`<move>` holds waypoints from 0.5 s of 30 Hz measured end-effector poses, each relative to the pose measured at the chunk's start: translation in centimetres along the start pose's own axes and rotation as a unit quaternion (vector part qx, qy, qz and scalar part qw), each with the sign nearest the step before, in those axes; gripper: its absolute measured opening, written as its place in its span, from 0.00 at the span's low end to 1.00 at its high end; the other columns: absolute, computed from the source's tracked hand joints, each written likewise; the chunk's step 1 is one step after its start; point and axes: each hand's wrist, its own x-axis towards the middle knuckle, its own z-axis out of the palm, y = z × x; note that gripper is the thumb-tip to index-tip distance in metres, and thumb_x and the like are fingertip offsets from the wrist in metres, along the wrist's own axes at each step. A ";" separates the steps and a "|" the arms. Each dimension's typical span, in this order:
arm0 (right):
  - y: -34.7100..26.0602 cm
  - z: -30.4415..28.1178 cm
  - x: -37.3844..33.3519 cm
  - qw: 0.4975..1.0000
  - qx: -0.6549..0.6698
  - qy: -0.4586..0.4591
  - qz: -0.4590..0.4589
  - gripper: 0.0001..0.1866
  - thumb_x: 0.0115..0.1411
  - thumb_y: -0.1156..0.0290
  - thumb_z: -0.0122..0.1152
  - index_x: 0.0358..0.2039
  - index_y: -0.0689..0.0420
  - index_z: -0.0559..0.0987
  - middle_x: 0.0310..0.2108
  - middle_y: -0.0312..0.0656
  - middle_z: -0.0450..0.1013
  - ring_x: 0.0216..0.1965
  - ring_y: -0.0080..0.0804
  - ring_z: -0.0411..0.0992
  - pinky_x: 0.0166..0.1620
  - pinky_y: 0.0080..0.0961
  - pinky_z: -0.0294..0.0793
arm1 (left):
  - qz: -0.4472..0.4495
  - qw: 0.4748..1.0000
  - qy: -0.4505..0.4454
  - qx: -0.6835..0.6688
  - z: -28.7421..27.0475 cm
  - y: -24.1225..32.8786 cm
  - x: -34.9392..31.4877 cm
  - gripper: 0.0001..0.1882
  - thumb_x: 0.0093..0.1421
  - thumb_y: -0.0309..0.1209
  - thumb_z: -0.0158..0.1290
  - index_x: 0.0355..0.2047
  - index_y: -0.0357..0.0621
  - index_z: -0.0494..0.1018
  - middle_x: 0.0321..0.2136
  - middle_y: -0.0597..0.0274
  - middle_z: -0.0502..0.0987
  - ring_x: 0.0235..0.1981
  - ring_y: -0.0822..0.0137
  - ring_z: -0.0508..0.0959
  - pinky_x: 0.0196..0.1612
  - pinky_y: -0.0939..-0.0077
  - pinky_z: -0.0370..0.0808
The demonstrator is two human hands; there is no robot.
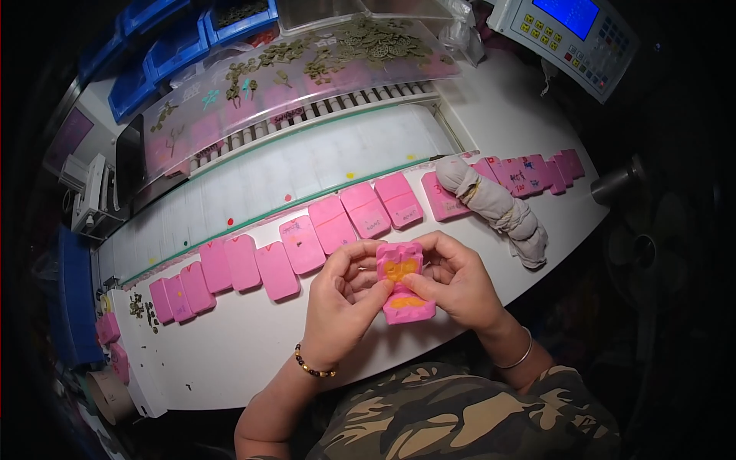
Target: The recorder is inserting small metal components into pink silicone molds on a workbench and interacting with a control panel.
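Observation:
In front of my body, both hands hold a pink rubber mould [410,313] over the table's near edge. Its two parts are spread apart, and orange patches [399,268] show on the inner faces. My left hand [345,295] grips the left side, its thumb pressed on the middle. From the other side my right hand [454,285] does the same, the two thumbs nearly meeting. The fingers behind the mould are partly hidden. Just beyond my hands lies a row of closed pink moulds [303,244], some with pen marks.
A bound grey cloth roll [494,211] lies right of my hands, with more pink moulds [529,175] behind. Farther back are a glass-edged panel [268,192], a clear sheet with olive-green pieces [383,46], blue bins [176,54] and a keypad console [571,38]. A metal cylinder [617,182] stands far right.

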 end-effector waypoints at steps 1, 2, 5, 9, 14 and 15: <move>0.0 0.0 0.0 1.000 -0.003 0.001 -0.002 0.15 0.57 0.82 0.59 0.45 0.64 0.71 0.38 0.33 0.72 0.26 0.07 0.68 0.26 0.07 0.67 | -0.001 1.000 -0.001 0.000 0.0 0.1 0.1 0.20 0.58 0.16 0.52 0.52 0.31 0.64 0.41 0.56 0.75 0.43 0.72 0.77 0.45 0.83 0.76; 0.0 0.0 -0.1 1.000 -0.006 0.002 -0.005 0.15 0.56 0.81 0.60 0.45 0.63 0.72 0.37 0.32 0.72 0.24 0.06 0.65 0.23 0.07 0.64 | -0.001 1.000 -0.004 0.004 -0.1 0.1 0.2 0.20 0.58 0.17 0.52 0.51 0.32 0.65 0.41 0.58 0.75 0.42 0.73 0.77 0.45 0.83 0.76; -1.0 0.2 -0.4 0.998 -0.063 -0.013 0.028 0.15 0.56 0.80 0.61 0.44 0.62 0.72 0.36 0.31 0.71 0.21 0.05 0.61 0.22 0.06 0.60 | -0.014 1.000 -0.012 0.015 -0.7 -0.2 0.2 0.18 0.59 0.18 0.52 0.50 0.32 0.66 0.41 0.59 0.74 0.42 0.73 0.77 0.44 0.83 0.76; -0.9 0.6 -0.2 0.998 -0.061 -0.007 0.006 0.15 0.55 0.78 0.63 0.43 0.61 0.72 0.34 0.30 0.70 0.22 0.07 0.60 0.24 0.07 0.61 | 0.003 1.000 0.002 0.025 -0.4 -0.4 -0.1 0.17 0.62 0.22 0.52 0.51 0.31 0.66 0.42 0.58 0.74 0.42 0.73 0.76 0.43 0.82 0.76; -0.4 0.6 0.1 0.988 -0.137 -0.023 -0.073 0.15 0.54 0.76 0.64 0.41 0.61 0.71 0.32 0.33 0.70 0.28 0.15 0.64 0.31 0.15 0.66 | 0.004 1.000 0.013 -0.009 0.1 -0.6 -0.5 0.17 0.63 0.22 0.50 0.51 0.30 0.65 0.42 0.57 0.74 0.42 0.73 0.76 0.43 0.82 0.75; -0.4 0.6 0.1 0.988 -0.137 -0.023 -0.073 0.15 0.54 0.76 0.64 0.41 0.61 0.71 0.32 0.33 0.70 0.28 0.15 0.64 0.31 0.15 0.66 | 0.004 1.000 0.011 -0.018 0.1 -0.8 -0.4 0.17 0.63 0.22 0.50 0.51 0.30 0.65 0.43 0.57 0.74 0.42 0.73 0.76 0.44 0.82 0.75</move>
